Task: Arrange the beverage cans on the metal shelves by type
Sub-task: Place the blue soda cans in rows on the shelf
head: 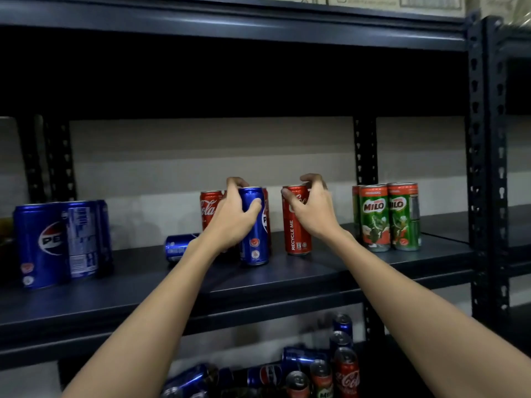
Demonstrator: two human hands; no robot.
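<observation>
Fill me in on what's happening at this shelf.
A person is sorting drink cans by brand on a dark metal shelf. The left hand grips an upright blue Pepsi can, and the right hand holds a red Coca-Cola can beside it. More Coca-Cola cans stand behind, Pepsi cans are grouped at the left, Milo cans at the right. One Pepsi can lies on its side, and a mixed pile waits on the shelf below.

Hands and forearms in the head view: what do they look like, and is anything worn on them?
Both arms are bare as far as the frame shows, with no sleeves in sight. The left hand and right hand wear no gloves, and no watch, bracelet or ring shows on either. Nails look short and unpainted, though the dim light hides finer detail.
</observation>
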